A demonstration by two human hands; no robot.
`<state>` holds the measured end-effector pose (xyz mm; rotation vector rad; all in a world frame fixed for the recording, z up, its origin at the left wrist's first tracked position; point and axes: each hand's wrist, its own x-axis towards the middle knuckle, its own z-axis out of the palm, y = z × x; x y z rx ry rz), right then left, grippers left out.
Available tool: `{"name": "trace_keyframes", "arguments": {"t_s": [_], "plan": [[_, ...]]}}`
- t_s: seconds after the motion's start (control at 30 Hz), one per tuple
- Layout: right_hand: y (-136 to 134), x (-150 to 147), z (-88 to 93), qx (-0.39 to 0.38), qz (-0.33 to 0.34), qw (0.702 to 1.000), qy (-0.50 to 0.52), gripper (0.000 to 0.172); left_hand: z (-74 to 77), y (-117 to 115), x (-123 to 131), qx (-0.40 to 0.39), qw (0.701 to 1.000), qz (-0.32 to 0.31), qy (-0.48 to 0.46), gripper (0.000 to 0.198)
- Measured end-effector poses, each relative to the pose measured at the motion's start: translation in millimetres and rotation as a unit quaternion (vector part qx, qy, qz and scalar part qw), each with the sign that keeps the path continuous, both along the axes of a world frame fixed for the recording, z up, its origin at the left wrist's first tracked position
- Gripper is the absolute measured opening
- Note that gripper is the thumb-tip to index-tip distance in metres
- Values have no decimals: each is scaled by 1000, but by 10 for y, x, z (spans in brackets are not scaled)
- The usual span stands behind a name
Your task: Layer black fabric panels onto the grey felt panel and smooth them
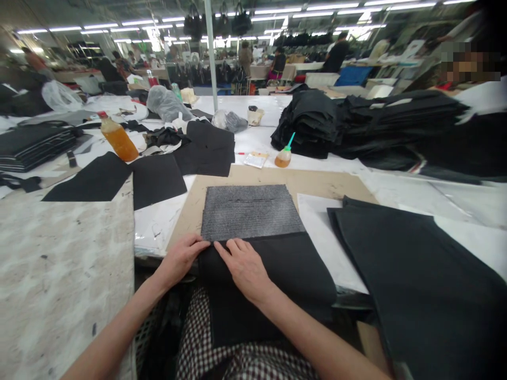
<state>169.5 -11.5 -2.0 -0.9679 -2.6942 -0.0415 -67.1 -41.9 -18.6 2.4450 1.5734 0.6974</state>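
A black fabric panel lies over the table's front edge and hangs down toward my lap. Beyond its straight edge is a grey ribbed fabric piece with a dark slit line near the top. At the left end of the seam between the two, my left hand pinches the corner of the black panel between thumb and forefinger. Just right of it, my right hand rests on the panel, forefinger stretched out along the seam, fingers apart and pressing down. The underside of the fabric is hidden.
Beneath the work is a tan board. Black panels lie to the right, with tall fabric stacks behind. An amber bottle and a small nozzle bottle stand farther back. At left is a stained pale surface.
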Motion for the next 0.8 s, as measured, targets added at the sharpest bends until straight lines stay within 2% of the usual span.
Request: {"name": "trace_keyframes", "arguments": {"t_s": [0.17,0.47,0.63,0.8], "plan": [[8,-30,37,-6,4,1000,-8,44,-16,-30,-30,15,998,-18,61,33],[4,-42,34,8,2,1000,-7,41,128,-170,-19,34,983,-23,179,41],[5,-20,28,13,10,1000,10,41,221,-292,-75,42,976,28,214,39],[-18,14,11,15,6,999,33,36,203,-229,255,54,985,96,132,27]]}}
